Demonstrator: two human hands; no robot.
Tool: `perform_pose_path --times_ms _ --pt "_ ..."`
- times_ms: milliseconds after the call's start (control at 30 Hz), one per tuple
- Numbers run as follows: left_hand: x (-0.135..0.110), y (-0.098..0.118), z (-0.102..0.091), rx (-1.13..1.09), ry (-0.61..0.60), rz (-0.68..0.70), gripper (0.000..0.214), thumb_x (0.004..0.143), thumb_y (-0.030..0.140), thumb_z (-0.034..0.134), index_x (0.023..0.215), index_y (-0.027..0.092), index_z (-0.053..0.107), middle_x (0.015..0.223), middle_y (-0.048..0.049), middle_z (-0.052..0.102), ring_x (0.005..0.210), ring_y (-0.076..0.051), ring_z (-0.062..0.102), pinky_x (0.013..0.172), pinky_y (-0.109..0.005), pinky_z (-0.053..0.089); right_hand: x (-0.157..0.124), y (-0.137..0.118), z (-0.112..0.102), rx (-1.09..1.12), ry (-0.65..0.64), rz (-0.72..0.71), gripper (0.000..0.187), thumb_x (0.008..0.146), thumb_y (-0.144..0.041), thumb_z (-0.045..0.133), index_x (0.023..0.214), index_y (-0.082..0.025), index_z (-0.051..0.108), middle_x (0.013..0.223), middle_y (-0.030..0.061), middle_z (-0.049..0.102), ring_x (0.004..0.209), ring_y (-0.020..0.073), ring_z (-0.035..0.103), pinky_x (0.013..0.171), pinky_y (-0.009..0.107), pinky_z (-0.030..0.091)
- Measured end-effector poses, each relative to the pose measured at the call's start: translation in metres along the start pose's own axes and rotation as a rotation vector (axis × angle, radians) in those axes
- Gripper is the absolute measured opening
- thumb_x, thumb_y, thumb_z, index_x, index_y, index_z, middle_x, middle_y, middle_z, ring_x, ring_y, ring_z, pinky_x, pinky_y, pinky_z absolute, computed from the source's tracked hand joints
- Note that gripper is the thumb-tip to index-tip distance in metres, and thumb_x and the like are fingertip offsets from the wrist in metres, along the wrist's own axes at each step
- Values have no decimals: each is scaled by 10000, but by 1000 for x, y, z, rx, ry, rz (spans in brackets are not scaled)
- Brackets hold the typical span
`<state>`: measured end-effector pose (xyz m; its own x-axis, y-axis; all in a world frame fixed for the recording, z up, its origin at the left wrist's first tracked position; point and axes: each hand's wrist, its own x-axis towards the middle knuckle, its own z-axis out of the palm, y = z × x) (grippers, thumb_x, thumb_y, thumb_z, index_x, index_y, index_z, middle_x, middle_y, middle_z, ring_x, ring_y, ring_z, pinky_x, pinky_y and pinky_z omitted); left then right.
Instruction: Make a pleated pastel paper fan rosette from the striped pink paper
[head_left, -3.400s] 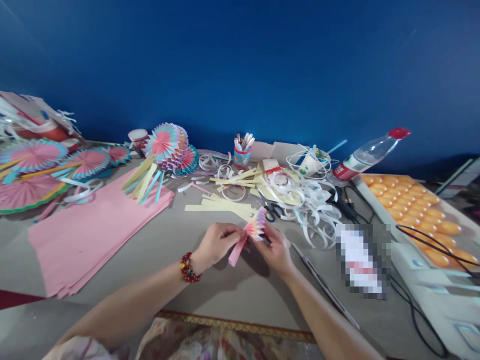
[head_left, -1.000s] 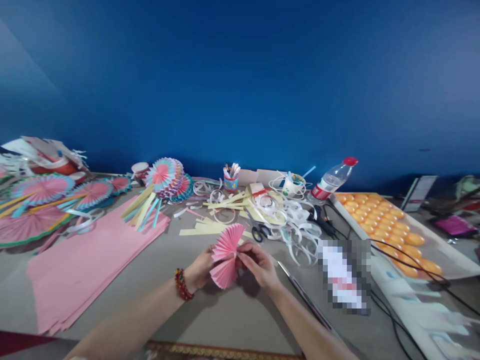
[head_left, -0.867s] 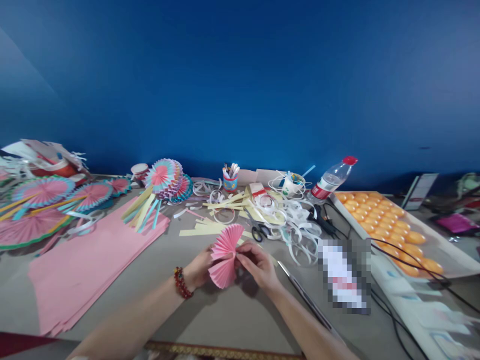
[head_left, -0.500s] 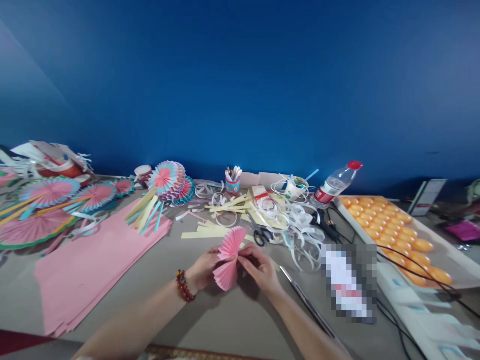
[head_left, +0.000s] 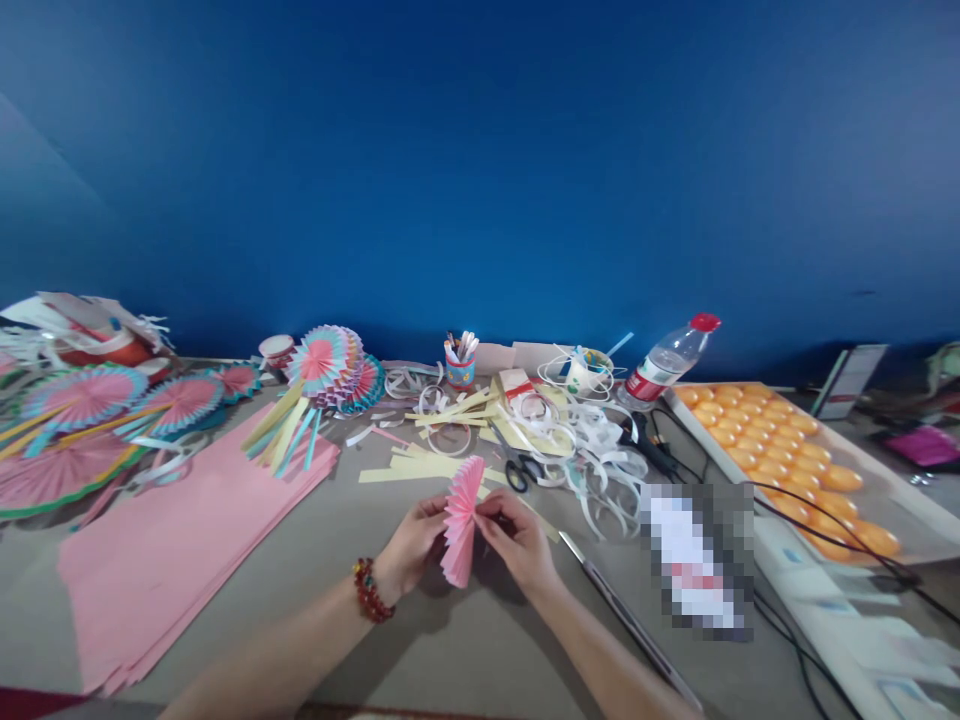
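Observation:
A pleated pink paper fan [head_left: 463,520] stands roughly upright above the grey table, its folds spread toward the top and bottom. My left hand [head_left: 416,540], with a red bead bracelet [head_left: 372,590] at the wrist, grips the fan's left side. At its middle, the fingers of my right hand [head_left: 519,535] pinch the folds from the right. Just beyond my right hand lie black-handled scissors [head_left: 519,474]. A long metal-bladed knife [head_left: 622,615] rests on the table beside my right forearm.
A stack of pink paper [head_left: 172,555] covers the left, with finished paper rosettes [head_left: 324,362] behind. White and yellow paper strips [head_left: 600,450] lie tangled at the back. A plastic bottle [head_left: 664,368], a glue gun [head_left: 652,450], cables and a tray of orange balls [head_left: 787,455] fill the right.
The fan has turned in my hands, so it now looks narrower and more edge-on. Both hands keep their hold. The view has shifted slightly.

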<state>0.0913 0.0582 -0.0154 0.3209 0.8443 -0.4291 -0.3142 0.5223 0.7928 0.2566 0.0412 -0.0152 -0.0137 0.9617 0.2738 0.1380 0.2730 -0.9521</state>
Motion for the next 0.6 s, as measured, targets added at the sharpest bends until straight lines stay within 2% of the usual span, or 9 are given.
perform_pose_path --times_ms 267,433,600 --pt "-2 1 0 85 -43 21 262 595 356 803 705 135 717 591 -9 620 496 -81 426 508 -209 325 1 -4 2 -40 0 -56 147 801 -245 600 660 -205 598 697 16 579 662 170 548 601 271 425" --pt "1 -1 -2 157 -86 23 234 643 363 747 675 136 699 567 -12 594 482 -82 403 498 -221 315 -2 -5 1 -134 -43 -146 137 748 -121 520 646 -209 545 695 7 549 671 167 535 613 270 405" --pt "0 0 -3 284 -134 62 191 689 331 673 661 142 664 583 -28 592 504 -105 434 524 -245 359 -6 -4 -2 -284 -123 -258 193 837 -164 483 654 -214 519 729 24 538 690 176 524 612 279 392"
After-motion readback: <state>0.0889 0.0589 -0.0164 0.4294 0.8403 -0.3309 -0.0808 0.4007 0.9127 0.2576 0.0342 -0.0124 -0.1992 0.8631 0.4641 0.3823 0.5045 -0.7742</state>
